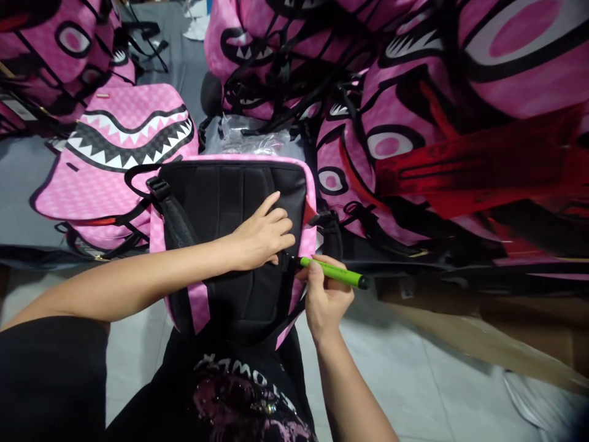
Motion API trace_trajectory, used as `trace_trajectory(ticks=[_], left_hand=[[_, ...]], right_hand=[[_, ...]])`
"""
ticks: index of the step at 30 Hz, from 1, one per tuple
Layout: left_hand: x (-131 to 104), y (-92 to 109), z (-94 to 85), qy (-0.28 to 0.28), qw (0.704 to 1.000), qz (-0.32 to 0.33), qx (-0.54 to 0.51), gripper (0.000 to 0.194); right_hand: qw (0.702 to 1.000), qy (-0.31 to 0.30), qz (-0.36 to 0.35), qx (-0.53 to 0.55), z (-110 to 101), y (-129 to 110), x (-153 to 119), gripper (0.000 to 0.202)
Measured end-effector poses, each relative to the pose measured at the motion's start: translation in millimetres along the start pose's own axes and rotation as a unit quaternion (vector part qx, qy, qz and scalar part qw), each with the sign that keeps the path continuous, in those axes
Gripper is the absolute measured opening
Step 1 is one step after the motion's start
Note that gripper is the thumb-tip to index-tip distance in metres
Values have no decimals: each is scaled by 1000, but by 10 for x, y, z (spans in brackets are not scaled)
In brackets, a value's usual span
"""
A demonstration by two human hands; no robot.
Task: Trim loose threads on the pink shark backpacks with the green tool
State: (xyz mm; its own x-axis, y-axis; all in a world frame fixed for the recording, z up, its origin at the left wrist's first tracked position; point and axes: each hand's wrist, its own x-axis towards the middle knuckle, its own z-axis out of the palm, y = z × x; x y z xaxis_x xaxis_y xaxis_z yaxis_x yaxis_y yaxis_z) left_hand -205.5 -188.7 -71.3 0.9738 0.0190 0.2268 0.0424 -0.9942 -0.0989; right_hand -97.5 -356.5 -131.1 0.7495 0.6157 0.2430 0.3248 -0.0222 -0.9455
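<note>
Grey-covered bench (27, 178) spans the view, with pale floor tiles (414, 368) and brown cardboard (460, 313) below its front edge, toward the right. One black-backed pink backpack (214, 190) lies back panel up across the middle of that front edge, its lower part overhanging. One left hand (264, 236) rests palm down on the panel, fingers spread, grasping nothing. One right hand (329, 301) is clenched around one green marker (338, 272), its tip at the panel's right side and its black end pointing right. One shark-mouth backpack (92, 190) lies just left of the first, near the front edge. One piece of clear plastic (255, 142) lies directly behind the black-backed bag. Three groups of pink backpacks are noted: rear left corner (50, 43), rear middle (248, 61) and right end (391, 141); overlap prevents an exact count. One translucent red item (432, 178) lies over the right group.
</note>
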Motion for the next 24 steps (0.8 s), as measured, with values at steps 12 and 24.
trace_trajectory(ticks=[12, 24], left_hand=[[-181, 32, 152, 58, 998, 17, -11, 19], [-200, 39, 167, 28, 999, 16, -4, 18]], right_hand=[[990, 8, -71, -120, 109, 38, -14, 18], [991, 11, -45, -126, 172, 33, -30, 21]])
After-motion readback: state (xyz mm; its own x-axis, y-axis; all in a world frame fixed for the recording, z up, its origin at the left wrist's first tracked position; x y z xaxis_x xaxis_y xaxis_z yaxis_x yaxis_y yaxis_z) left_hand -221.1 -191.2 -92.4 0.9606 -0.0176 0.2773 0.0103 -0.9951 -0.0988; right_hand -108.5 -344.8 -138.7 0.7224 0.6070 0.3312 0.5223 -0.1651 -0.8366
